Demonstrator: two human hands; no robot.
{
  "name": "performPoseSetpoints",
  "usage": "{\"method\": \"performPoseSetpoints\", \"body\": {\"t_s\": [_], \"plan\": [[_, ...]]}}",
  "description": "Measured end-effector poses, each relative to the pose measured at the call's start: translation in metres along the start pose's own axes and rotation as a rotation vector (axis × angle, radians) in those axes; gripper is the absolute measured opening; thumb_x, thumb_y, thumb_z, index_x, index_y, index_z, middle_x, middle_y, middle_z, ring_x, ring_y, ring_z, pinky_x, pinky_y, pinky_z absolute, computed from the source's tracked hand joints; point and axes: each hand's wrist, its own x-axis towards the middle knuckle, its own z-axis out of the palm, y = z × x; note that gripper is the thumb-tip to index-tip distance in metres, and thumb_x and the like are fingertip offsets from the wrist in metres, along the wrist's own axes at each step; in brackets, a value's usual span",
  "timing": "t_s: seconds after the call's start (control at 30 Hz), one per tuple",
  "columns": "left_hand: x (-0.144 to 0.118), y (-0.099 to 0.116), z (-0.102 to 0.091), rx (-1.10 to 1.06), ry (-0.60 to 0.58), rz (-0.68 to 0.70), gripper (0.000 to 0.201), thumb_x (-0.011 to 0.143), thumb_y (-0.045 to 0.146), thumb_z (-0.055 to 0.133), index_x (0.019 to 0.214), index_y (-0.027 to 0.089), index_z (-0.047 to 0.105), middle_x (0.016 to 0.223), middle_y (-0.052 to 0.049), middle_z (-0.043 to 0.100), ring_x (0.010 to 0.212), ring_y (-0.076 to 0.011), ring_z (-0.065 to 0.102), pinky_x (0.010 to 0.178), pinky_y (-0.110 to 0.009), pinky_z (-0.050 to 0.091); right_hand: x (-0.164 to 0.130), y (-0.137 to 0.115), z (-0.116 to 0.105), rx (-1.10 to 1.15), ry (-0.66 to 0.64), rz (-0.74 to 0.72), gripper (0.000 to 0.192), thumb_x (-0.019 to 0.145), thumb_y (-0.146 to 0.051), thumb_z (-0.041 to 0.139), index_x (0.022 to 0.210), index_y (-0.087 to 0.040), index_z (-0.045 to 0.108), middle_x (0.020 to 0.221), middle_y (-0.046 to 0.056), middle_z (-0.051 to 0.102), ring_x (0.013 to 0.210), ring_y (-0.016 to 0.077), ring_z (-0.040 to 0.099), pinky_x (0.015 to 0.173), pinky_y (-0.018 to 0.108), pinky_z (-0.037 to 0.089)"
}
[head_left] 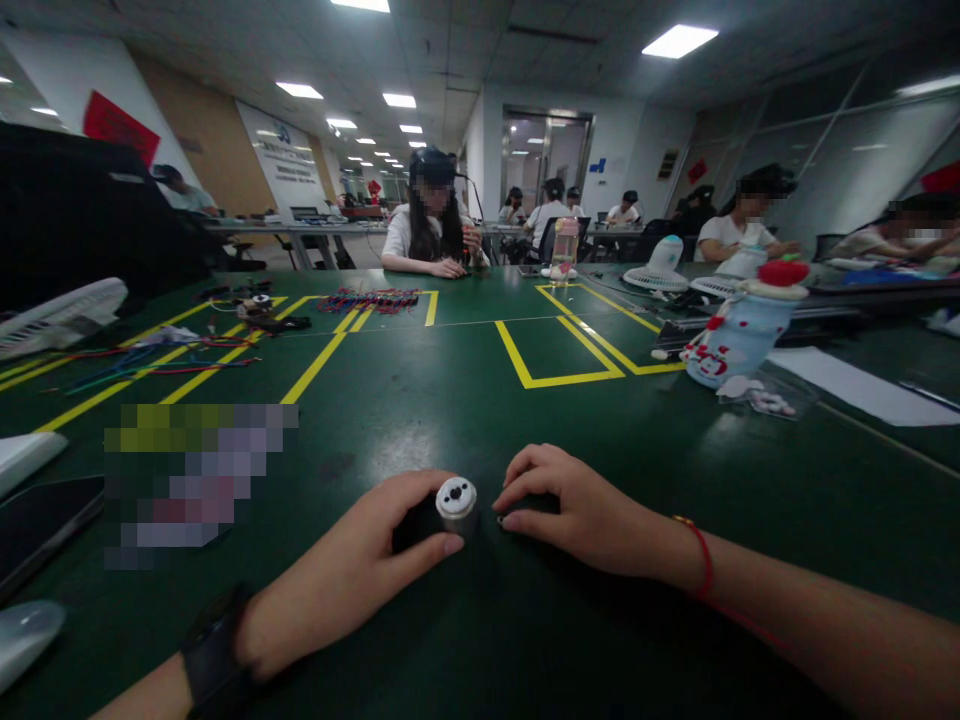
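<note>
A small silver cylinder, which looks like a small electric motor, stands upright on the green table with a pale round end face on top, marked by dark holes. My left hand curls around it from the left, thumb on the near side and forefinger on the far side. Just right of the motor is my right hand, fingers bent and thumb close to the fingertips. A tiny dark piece shows at that thumb tip, too small to name. The two hands are apart.
Yellow tape marks areas on the table. Loose wires lie at the far left. A light blue bottle stands at right, beside white paper. A phone lies at left. Across the table sits a person.
</note>
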Motion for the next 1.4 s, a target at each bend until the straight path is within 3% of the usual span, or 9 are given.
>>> {"method": "performPoseSetpoints", "body": {"t_s": [0.1,0.23,0.4,0.53,0.63,0.77,0.9,1.07,1.4], "plan": [[-0.001,0.001,-0.001,-0.009,-0.008,-0.001,0.040,0.085,0.043,0.062,0.123,0.035,0.052,0.123,0.001,0.062,0.109,-0.0223,0.059,0.098,-0.038,0.047,0.004,0.002,-0.007,0.228,0.047,0.136,0.020,0.081,-0.030,0.065,0.098,-0.020,0.069,0.098,0.004,0.062,0.079,0.0141,0.056,0.070,0.029,0.044],[-0.002,0.001,-0.001,-0.014,-0.007,-0.006,0.041,0.085,0.044,0.062,0.124,0.035,0.051,0.124,0.002,0.061,0.110,-0.0220,0.059,0.099,-0.038,0.047,0.010,0.012,-0.013,0.590,0.245,0.351,0.022,0.081,-0.035,0.064,0.089,-0.015,0.067,0.078,0.002,0.062,0.065,0.0114,0.054,0.060,0.026,0.040],[-0.001,0.001,-0.001,-0.010,-0.010,-0.016,0.041,0.084,0.044,0.062,0.123,0.034,0.052,0.121,0.000,0.063,0.107,-0.0237,0.060,0.095,-0.040,0.049,0.013,0.021,-0.014,0.846,0.380,0.422,0.024,0.081,-0.038,0.063,0.086,-0.014,0.063,0.074,0.000,0.058,0.061,0.0100,0.052,0.058,0.025,0.040],[-0.001,0.002,-0.001,-0.010,-0.011,-0.010,0.040,0.085,0.044,0.062,0.122,0.033,0.053,0.121,-0.001,0.062,0.107,-0.0244,0.060,0.095,-0.041,0.049,0.010,0.015,-0.011,0.656,0.291,0.364,0.021,0.082,-0.035,0.061,0.086,-0.015,0.065,0.073,0.000,0.059,0.061,0.0104,0.051,0.057,0.025,0.039],[-0.001,0.004,-0.001,-0.018,-0.006,0.002,0.039,0.085,0.042,0.062,0.121,0.033,0.054,0.118,0.000,0.064,0.104,-0.0234,0.061,0.094,-0.038,0.049,0.005,0.005,-0.003,0.232,0.086,0.167,0.016,0.079,-0.028,0.065,0.090,-0.018,0.068,0.083,0.002,0.062,0.067,0.0120,0.052,0.060,0.026,0.041],[0.001,0.005,-0.001,-0.021,-0.012,0.018,0.037,0.085,0.040,0.063,0.120,0.032,0.053,0.116,0.000,0.064,0.103,-0.0224,0.060,0.093,-0.037,0.048,0.001,-0.004,0.009,-0.078,0.049,-0.033,0.014,0.075,-0.020,0.069,0.089,-0.019,0.069,0.097,0.005,0.059,0.087,0.0172,0.054,0.076,0.031,0.044],[0.003,0.004,0.001,-0.048,-0.034,0.039,0.036,0.087,0.037,0.061,0.122,0.033,0.051,0.119,0.000,0.061,0.107,-0.0221,0.057,0.094,-0.038,0.047,0.007,-0.011,0.011,0.009,0.129,-0.039,0.011,0.082,-0.021,0.063,0.092,-0.019,0.066,0.102,0.005,0.055,0.080,0.0134,0.055,0.070,0.027,0.047],[0.003,0.005,0.003,-0.073,-0.042,0.038,0.037,0.087,0.036,0.060,0.123,0.032,0.050,0.118,-0.001,0.061,0.105,-0.0228,0.057,0.094,-0.040,0.047,0.020,-0.028,0.009,0.045,0.266,-0.164,0.014,0.082,-0.017,0.062,0.095,-0.021,0.066,0.102,0.004,0.055,0.092,0.0156,0.055,0.076,0.028,0.048],[0.003,0.007,0.003,-0.065,-0.044,0.057,0.041,0.088,0.035,0.060,0.127,0.035,0.047,0.118,0.001,0.060,0.105,-0.0213,0.056,0.094,-0.039,0.047,0.024,-0.031,0.012,0.114,0.218,-0.102,0.011,0.082,-0.019,0.063,0.092,-0.021,0.068,0.099,0.003,0.056,0.084,0.0133,0.055,0.073,0.026,0.048]]}}
